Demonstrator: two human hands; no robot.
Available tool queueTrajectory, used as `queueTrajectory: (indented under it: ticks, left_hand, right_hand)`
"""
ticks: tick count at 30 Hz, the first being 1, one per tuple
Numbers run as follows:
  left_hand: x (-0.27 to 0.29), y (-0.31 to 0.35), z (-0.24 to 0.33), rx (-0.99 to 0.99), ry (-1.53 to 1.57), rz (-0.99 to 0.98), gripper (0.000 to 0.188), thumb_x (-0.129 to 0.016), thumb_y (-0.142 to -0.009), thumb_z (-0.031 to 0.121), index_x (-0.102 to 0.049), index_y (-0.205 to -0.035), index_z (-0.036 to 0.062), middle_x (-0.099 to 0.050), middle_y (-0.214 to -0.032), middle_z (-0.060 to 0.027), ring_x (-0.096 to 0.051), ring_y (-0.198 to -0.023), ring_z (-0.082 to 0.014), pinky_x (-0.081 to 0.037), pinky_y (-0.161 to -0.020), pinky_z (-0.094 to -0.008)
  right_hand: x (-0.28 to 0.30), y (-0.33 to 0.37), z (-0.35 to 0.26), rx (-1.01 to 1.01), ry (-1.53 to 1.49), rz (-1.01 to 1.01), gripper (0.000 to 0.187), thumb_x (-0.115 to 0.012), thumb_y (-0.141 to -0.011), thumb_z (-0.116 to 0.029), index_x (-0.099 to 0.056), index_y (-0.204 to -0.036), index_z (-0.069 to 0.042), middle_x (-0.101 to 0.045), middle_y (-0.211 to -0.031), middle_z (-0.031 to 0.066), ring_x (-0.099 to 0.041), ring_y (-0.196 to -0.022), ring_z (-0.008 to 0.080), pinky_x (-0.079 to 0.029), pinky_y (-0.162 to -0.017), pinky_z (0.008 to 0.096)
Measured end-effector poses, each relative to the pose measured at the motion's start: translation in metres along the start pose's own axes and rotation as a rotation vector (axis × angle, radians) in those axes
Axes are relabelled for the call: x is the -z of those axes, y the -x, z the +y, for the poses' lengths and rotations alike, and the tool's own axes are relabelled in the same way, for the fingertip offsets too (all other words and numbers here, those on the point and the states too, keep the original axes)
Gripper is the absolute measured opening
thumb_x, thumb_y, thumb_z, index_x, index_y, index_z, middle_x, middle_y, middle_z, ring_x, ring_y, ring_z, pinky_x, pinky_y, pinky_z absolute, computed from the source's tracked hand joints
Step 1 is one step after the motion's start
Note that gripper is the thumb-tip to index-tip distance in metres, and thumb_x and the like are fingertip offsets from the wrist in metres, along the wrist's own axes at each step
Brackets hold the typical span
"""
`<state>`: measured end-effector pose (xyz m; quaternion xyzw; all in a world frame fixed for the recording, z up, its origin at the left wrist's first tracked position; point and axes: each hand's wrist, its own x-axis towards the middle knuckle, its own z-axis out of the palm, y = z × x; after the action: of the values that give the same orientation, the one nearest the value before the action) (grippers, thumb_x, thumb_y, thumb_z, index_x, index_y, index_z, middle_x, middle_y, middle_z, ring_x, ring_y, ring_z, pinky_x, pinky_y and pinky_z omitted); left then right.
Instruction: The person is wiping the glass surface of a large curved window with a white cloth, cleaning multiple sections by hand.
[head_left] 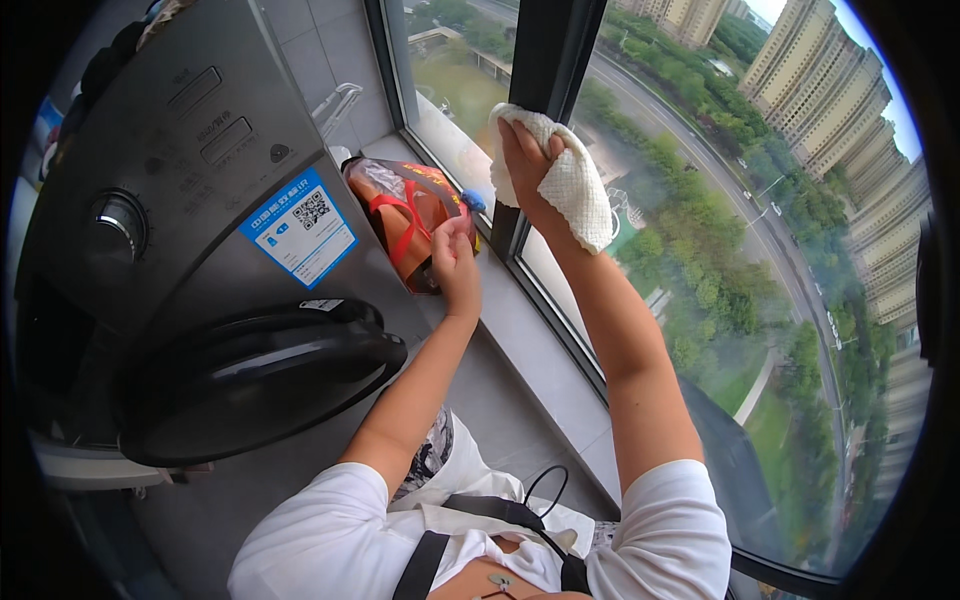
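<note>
Sleeves of our white shirt [330, 520] sit nearest, with dark straps [430, 560] crossing the chest, and both bare forearms reach away from them toward the window. To our left the round, glossy black door [250, 375] of a grey washing machine [200, 150] hangs open, its brushed metal front carrying a dial [120, 222] and a blue sticker [300, 226]. Our left hand [455, 262] rests its loosely curled fingers on the rim of an orange plastic bag [405, 220], crinkled and shiny, which stands on the pale stone sill [520, 330] in the corner between machine and glass; the hand seems placed there to steady us, though we cannot tell whether it truly grips the bag. Farther on, our right hand [530, 160] presses a white cloth [575, 185] against the dark upright window frame [545, 60], fingers spread flat over it so the soft, waffle-textured fabric stays bunched against the metal while a loose end hangs down by the wrist. Beyond the glass [700, 250], far below, lie green trees, a road and tall pale apartment blocks [830, 100].
</note>
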<state>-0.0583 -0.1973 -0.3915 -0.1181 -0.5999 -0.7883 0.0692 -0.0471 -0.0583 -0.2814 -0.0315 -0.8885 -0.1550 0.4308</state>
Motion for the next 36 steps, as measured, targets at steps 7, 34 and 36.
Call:
queueTrajectory:
  ticks: [7,34,36]
  left_hand:
    - [0.013,0.013,-0.027,-0.055,-0.084,-0.039,0.017,-0.044,-0.092,0.001,-0.056,-0.104,-0.0008,-0.058,-0.103,-0.0071,-0.056,-0.097,-0.0152,-0.043,-0.087,-0.0276]
    - [0.032,-0.007,-0.069,-0.011,-0.292,-0.122,0.017,-0.046,-0.092,0.004,-0.057,-0.104,-0.0010,-0.060,-0.101,-0.0074,-0.057,-0.093,-0.0152,-0.045,-0.085,-0.0278]
    - [0.032,-0.004,-0.069,-0.052,-0.272,-0.083,0.015,-0.047,-0.089,0.001,-0.059,-0.098,-0.0018,-0.061,-0.095,-0.0101,-0.059,-0.085,-0.0186,-0.047,-0.079,-0.0297]
  right_hand:
    - [-0.049,0.066,-0.024,0.005,0.003,-0.039,0.036,-0.055,-0.083,-0.015,-0.059,-0.119,-0.011,-0.058,-0.100,0.0060,-0.058,-0.084,0.0222,-0.048,-0.078,0.0323]
    - [-0.064,0.136,-0.035,-0.097,0.313,-0.132,0.032,-0.054,-0.078,-0.016,-0.064,-0.109,-0.014,-0.045,-0.138,0.0033,-0.043,-0.119,0.0168,-0.025,-0.092,0.0332]
    - [-0.075,0.131,-0.043,-0.142,0.318,-0.134,0.030,-0.054,-0.078,-0.015,-0.064,-0.107,-0.014,-0.046,-0.137,0.0050,-0.045,-0.118,0.0179,-0.027,-0.091,0.0328]
